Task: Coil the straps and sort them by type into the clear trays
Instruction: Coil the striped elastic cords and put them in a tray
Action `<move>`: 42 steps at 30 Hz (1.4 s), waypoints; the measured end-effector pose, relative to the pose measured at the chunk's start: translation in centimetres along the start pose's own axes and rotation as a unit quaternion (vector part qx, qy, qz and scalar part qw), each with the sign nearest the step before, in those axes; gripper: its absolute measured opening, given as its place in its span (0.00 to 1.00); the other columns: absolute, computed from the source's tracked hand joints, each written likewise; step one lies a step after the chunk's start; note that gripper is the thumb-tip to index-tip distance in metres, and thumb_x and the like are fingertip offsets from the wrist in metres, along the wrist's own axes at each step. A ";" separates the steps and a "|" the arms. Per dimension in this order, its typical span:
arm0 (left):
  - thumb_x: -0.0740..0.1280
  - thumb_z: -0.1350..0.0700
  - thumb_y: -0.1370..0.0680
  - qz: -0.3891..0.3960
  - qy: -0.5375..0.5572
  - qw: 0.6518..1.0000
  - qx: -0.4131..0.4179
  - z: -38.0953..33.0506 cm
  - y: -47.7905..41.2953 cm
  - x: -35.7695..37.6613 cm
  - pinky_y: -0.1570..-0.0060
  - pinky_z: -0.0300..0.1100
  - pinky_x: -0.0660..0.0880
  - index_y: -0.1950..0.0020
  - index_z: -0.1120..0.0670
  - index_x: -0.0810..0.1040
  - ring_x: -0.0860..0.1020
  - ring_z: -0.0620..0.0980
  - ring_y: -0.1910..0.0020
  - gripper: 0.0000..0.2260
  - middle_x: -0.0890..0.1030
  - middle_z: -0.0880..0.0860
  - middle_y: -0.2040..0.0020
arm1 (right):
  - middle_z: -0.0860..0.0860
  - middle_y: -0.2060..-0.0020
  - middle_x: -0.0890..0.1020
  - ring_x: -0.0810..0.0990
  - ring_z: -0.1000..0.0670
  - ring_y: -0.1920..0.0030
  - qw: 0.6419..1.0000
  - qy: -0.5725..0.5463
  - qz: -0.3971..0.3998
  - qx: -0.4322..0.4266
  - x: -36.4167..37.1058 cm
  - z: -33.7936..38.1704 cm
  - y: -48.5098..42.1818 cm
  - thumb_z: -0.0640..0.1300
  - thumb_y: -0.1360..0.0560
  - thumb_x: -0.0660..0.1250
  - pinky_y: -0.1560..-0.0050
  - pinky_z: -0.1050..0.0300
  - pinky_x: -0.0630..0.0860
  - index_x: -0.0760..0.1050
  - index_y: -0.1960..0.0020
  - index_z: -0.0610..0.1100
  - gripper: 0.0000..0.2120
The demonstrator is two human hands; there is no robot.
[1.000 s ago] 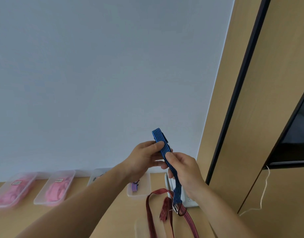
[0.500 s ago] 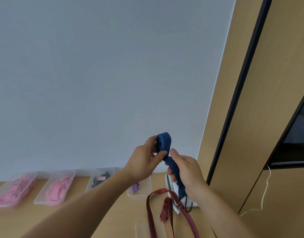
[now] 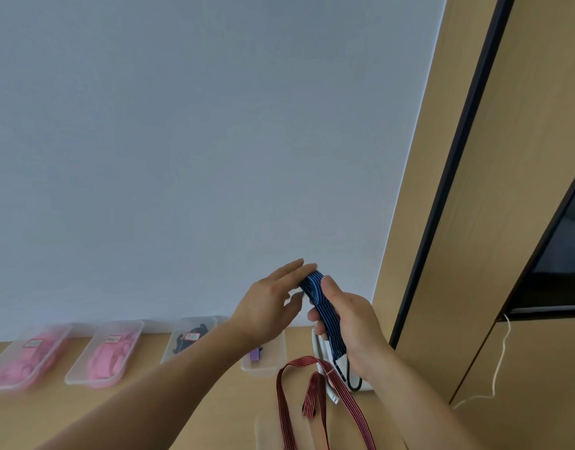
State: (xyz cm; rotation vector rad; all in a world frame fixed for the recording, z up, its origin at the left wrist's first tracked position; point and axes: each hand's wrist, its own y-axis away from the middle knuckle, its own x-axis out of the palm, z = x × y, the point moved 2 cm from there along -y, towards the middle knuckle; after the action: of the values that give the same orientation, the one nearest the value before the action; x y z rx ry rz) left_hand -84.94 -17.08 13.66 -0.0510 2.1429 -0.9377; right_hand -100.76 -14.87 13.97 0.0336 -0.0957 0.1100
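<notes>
Red strap [image 3: 313, 393]: nearest item. Striped, uncoiled, lay looped on the table [image 3: 36, 417] and ran off the bottom edge of view.
Clear flat piece [image 3: 265, 433]: beside the red strap's loop at the bottom edge. Could not tell whether it was a tray or a lid.
Right hand [image 3: 354, 323]: raised above the table, fingers curled round the blue strap [image 3: 323, 311], thumb laid along its upper part.
Blue strap: striped, held off the table, partly folded over at the top. Its lower end hung out below the right palm.
Left hand [image 3: 266, 306]: fingers straight and loose, holding nothing, fingertips against the folded top of the blue strap.
White object [image 3: 331, 394]: on the table under the right hand. Too hidden to name.
Purple tray [image 3: 263, 368]: clear, just beyond the red strap, one small purple strap [image 3: 255, 355] inside.
Black tray [image 3: 170, 347]: next to the left, held black straps [image 3: 198, 329] and carried a label.
Pink trays [image 3: 94, 381] [image 3: 6, 386]: furthest left, side by side, both labelled. Contents were pink and blurred.
Wall [image 3: 214, 157]: pale, plain, all four trays ranged along its foot.
Wood panel [image 3: 474, 222]: on the right, with a white cord [image 3: 500, 358] hanging down it.
</notes>
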 end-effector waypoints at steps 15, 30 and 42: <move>0.69 0.56 0.27 0.071 0.539 0.784 -0.299 -1.7 -1.8 -1.2 0.45 0.55 0.79 0.40 0.62 0.78 0.82 0.59 0.49 0.18 0.82 0.63 0.42 | 0.46 0.51 0.85 0.85 0.43 0.53 0.999 0.030 0.040 -0.016 -0.2 0.1 0.1 0.62 0.29 0.66 0.57 0.47 0.81 0.79 0.45 0.45 0.23; 0.72 0.59 0.23 0.051 0.338 0.916 -0.210 -0.6 -1.3 -1.3 0.47 0.43 0.80 0.29 0.51 0.69 0.83 0.48 0.44 0.24 0.79 0.46 0.35 | 0.43 0.61 0.87 0.83 0.47 0.67 0.990 0.115 0.068 0.052 -0.7 0.4 0.0 0.47 0.19 0.62 0.67 0.59 0.74 0.77 0.50 0.37 0.13; 0.65 0.64 0.23 0.078 0.113 0.990 0.008 -1.1 -0.5 -1.9 0.30 0.41 0.68 0.28 0.43 0.67 0.66 0.42 0.26 0.27 0.67 0.47 0.24 | 0.38 0.62 0.84 0.80 0.47 0.69 0.994 -0.051 0.048 0.085 0.0 0.9 -0.6 0.65 0.23 0.59 0.63 0.54 0.73 0.80 0.50 0.35 0.32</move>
State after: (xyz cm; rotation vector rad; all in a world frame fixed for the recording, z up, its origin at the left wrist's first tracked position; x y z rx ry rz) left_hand -84.49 -16.20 15.63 0.2387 2.3076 -0.9046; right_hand -100.82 -15.45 14.83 0.2049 -0.1908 0.2134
